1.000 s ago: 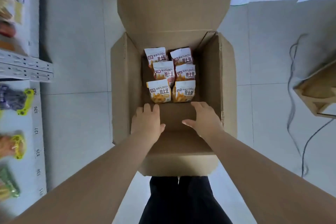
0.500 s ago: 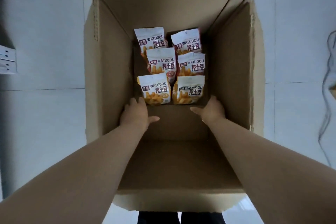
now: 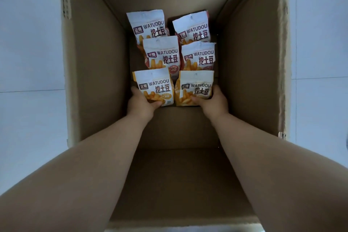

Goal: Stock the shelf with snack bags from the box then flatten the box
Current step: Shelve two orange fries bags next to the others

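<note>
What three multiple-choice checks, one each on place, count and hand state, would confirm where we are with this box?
1. Where are the snack bags?
A) inside the box
B) on a shelf
C) on the floor tiles

2. How many bags show?
A) four
B) six
C) eight

3. What are the hands doing?
A) both lie flat on a flap
B) only one holds a bag
C) each grips one front bag

Answers:
1 A: the box's walls stand round them.
2 B: they lie in two columns of three.
3 C: the left hand grips the front left bag, and the right hand grips the front right bag.
</note>
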